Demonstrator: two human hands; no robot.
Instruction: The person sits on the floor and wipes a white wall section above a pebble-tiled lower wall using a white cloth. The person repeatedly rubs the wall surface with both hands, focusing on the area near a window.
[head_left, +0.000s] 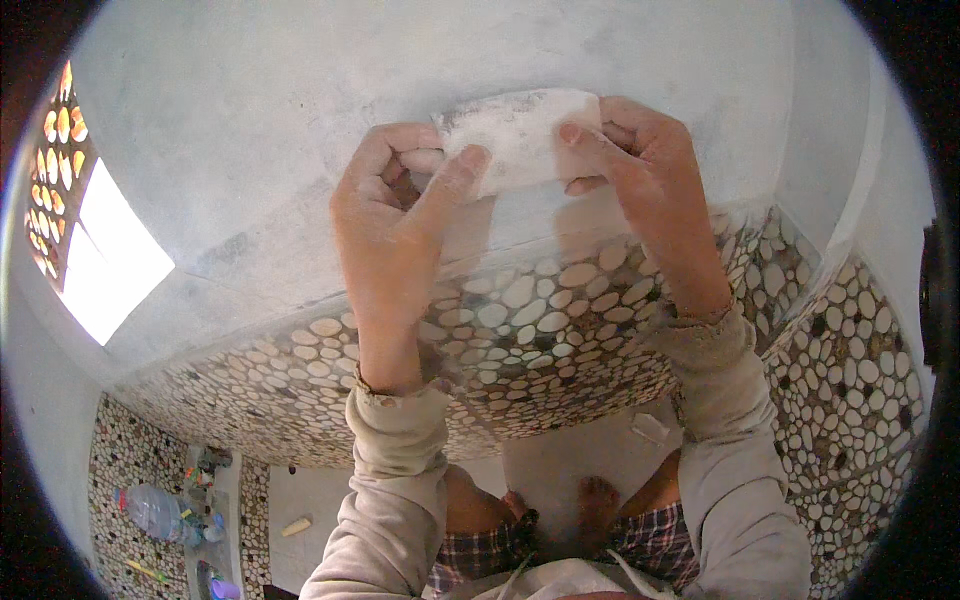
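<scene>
As seen from above, largest first:
wall (300, 130): grey plaster, smooth, dusty, fills upper half; meets a second wall at a corner on the right.
pebble band (560, 330): round white and brown stones set in the lower wall, below the plaster, wrapping round the corner.
window (105, 255): bright opening at left, patterned grille beside it.
floor (590, 455): pale, bare feet standing on it, small white scrap lying near the feet.
shelf (225, 520): low ledge bottom left, plastic bottle (150, 510) lying there with small bits of clutter, too small to tell.
left hand (385, 215): raised to the wall, thumb pressed on left end of the sheet, other fingers curled in behind it, clamped on that end.
right hand (645, 175): raised alongside, thumb on the right end of the sheet, fingers folded behind, gripping that end.
sandpaper sheet (520, 135): pale, dusty, folded or bent piece, held between both hands flat against the plaster, just above the pebble band; kind judged from look only, could be a cloth pad.
risk: sheet slipping from the thumbs if pressed unevenly; knuckles scraping the plaster given how close they sit; dust falling toward the face from work at this height; sheet tearing at the bend.
</scene>
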